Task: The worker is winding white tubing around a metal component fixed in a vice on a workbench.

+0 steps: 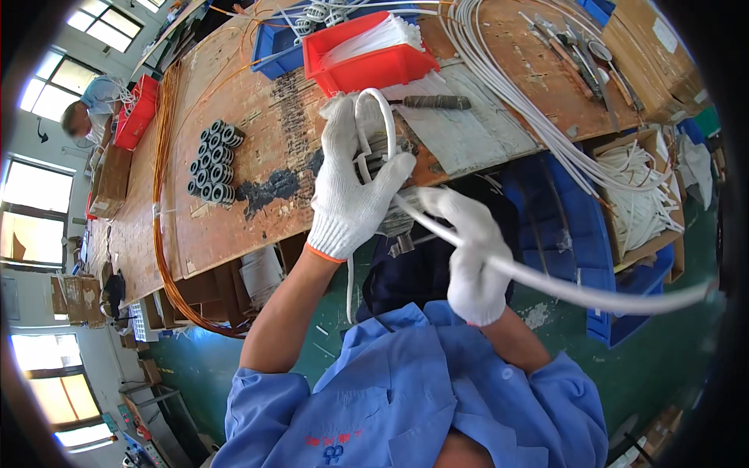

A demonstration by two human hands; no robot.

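Observation:
My left hand (349,183), in a white knitted glove, is at the bench edge with fingers and thumb around a looped white cable (388,117). A narrow white strip crosses the loop between thumb and fingers. Below the left hand, a cable end hangs past the bench. My right hand (476,253), also gloved, is closed on a length of white cable that runs out to the far right, where its end is blurred. Partly hidden under both hands is a metal vise (402,243). Just beyond the fingers lies a tool with a dark wrapped handle (437,102).
Behind the hands stand a red bin (367,74) of white cable ties and a blue bin (273,62). Dark ring-shaped fittings (212,165) are grouped at left, near orange cable (161,179). White cables (507,101), hand tools (581,66) and boxes fill the right. Another person is far left.

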